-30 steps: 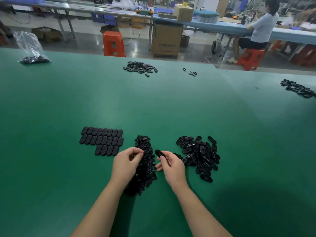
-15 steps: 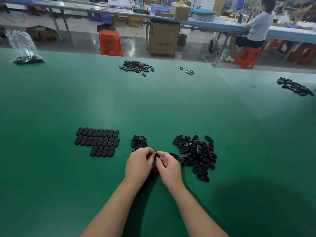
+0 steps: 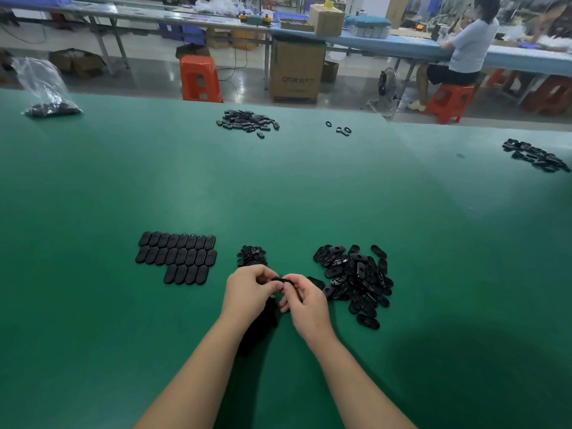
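Note:
My left hand (image 3: 249,292) and my right hand (image 3: 305,300) meet over the green table (image 3: 278,196), both pinching one small black oval part (image 3: 280,280) between their fingertips. Under and behind my left hand lies a pile of small black inserts (image 3: 252,255), mostly hidden by the hand and forearm. To the right is a loose heap of black oval shells (image 3: 356,280). To the left, finished black ovals (image 3: 178,257) lie in three neat rows.
Far across the table lie another heap of black parts (image 3: 247,122), a few loose rings (image 3: 342,129), a clear bag of parts (image 3: 46,91) at far left and a pile (image 3: 537,156) at far right. Beyond the edge stand an orange stool (image 3: 199,78), a carton (image 3: 295,72) and a seated person (image 3: 464,54).
A second ago my hands were apart, the right holding the oval part and the left at the insert pile. They came together and now both pinch the part.

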The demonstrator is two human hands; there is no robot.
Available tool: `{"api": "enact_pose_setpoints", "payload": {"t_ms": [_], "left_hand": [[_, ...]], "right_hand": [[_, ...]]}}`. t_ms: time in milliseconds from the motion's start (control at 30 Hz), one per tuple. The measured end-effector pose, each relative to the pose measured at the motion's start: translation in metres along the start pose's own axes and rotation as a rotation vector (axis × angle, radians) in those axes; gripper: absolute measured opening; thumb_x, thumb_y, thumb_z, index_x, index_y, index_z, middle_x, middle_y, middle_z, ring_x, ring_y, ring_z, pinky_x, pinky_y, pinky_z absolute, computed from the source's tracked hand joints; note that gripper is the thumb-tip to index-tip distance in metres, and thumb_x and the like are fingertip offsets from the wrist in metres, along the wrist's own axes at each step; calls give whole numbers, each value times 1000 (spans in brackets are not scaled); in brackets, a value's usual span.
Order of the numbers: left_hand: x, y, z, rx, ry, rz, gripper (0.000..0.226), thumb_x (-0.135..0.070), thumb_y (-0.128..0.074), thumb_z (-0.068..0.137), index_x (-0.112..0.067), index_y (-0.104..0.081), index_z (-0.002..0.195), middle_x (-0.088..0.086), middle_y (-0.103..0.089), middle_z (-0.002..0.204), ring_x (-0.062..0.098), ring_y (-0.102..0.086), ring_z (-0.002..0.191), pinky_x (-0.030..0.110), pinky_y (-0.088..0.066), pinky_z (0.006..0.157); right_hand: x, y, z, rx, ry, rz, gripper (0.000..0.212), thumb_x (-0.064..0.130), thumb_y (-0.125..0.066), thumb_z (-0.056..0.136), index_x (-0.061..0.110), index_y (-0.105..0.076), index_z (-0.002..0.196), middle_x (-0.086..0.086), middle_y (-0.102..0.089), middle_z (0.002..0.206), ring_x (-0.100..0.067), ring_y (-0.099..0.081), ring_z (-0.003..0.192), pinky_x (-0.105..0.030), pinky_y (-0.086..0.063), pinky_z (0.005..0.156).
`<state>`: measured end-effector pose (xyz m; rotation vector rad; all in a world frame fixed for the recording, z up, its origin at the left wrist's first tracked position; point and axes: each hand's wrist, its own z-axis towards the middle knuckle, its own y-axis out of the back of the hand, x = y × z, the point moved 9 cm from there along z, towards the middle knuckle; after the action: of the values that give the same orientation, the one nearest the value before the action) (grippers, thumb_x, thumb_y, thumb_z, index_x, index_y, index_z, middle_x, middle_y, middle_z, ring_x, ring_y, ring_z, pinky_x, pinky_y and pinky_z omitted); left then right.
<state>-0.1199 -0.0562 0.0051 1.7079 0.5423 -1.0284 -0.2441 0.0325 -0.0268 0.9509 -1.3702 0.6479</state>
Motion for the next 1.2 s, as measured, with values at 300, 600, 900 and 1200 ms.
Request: {"api": "enact_pose_setpoints", "payload": {"t_ms": [300,600,900,1200], "left_hand": [[-6,-2,-3,18,-38,90,6,-21,-74,84,-26,-76,84,-15,-71,73,0,-66,72,21,-53,70],[-12,-4,-9,-35,-85,181,1,-23,-68,85,-23,-69,85,-11,-68,75,3,-61,71,20,-45,62],[-16,-6,-12,-49,-157,137,5,-20,-68,87,-22,-72,85,-15,-67,74,-2,-60,70,13,-44,62],[-25,-6,-12,-42,-294,224,15,-17,-64,91,-21,-73,102,-11,-67,89,5,-58,81,16,-45,74]], "right_hand": [[-4,0,3,-7,11,-70,15,15,-56,103,27,-64,99,3,-67,69,-8,-60,58,-40,-58,67],[-6,2,3,-23,8,-48,19,13,-58,101,30,-67,97,4,-74,85,-8,-64,66,-30,-56,64],[-5,3,3,-31,15,-35,16,15,-60,101,29,-67,96,6,-72,81,-6,-62,66,-24,-53,60],[-5,4,3,-53,14,-79,12,19,-58,102,27,-62,94,6,-64,72,-10,-55,63,-46,-53,65]]}}
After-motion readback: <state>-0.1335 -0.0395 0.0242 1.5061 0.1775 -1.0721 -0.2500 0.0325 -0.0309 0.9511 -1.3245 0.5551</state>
